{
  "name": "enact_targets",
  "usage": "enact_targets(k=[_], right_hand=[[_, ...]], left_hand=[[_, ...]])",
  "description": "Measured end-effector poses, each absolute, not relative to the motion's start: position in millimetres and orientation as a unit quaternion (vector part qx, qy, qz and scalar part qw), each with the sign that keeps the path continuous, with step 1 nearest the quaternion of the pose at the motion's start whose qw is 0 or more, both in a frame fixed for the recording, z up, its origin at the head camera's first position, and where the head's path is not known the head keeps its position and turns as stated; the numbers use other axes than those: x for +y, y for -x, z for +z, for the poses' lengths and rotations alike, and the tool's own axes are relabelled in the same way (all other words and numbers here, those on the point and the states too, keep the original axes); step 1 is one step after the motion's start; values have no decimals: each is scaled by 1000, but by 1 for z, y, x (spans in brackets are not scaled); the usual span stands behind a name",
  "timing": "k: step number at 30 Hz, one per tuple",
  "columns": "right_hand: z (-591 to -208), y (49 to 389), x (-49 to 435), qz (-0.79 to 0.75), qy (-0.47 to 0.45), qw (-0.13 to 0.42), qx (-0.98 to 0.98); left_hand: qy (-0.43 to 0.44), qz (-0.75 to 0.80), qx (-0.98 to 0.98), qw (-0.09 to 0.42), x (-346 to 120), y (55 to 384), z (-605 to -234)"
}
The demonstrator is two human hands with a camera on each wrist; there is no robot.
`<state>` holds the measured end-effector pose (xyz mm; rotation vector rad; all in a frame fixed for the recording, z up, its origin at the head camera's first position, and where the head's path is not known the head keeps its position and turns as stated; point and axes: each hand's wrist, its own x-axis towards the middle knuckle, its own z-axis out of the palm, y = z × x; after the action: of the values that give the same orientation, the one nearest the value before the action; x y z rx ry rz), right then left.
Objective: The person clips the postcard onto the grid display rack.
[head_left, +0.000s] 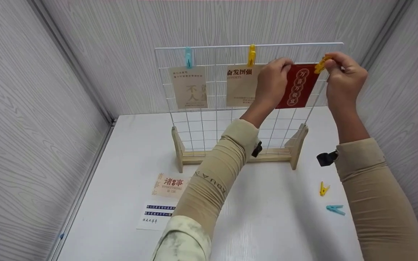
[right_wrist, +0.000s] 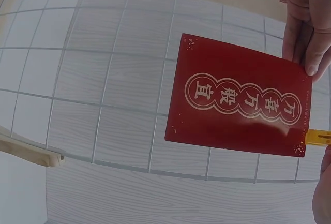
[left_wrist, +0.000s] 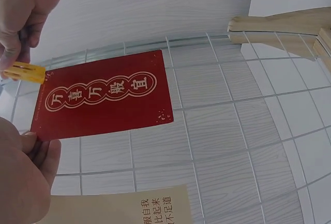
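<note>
Red card (head_left: 298, 86) hangs against the white wire grid (head_left: 209, 119) between both hands, long axis near vertical, lower end tilted slightly toward the left hand; printed face toward the person. Left hand (head_left: 272, 81) raised, forearm angled up, fingers pinching the card's upper left edge. Right hand (head_left: 343, 78) raised just beside the card's upper right corner, fingers squeezing a yellow clothespin (head_left: 320, 65) at that corner. Two beige cards hang clipped on the grid left of the left hand.
</note>
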<state>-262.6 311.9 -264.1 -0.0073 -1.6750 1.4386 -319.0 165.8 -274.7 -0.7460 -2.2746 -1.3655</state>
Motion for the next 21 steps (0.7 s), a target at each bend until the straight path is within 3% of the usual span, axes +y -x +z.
enact_targets(k=[21], right_hand=[[-250, 276, 297, 569, 3, 469, -676]], left_hand=[[251, -436, -831, 238, 172, 324, -278]])
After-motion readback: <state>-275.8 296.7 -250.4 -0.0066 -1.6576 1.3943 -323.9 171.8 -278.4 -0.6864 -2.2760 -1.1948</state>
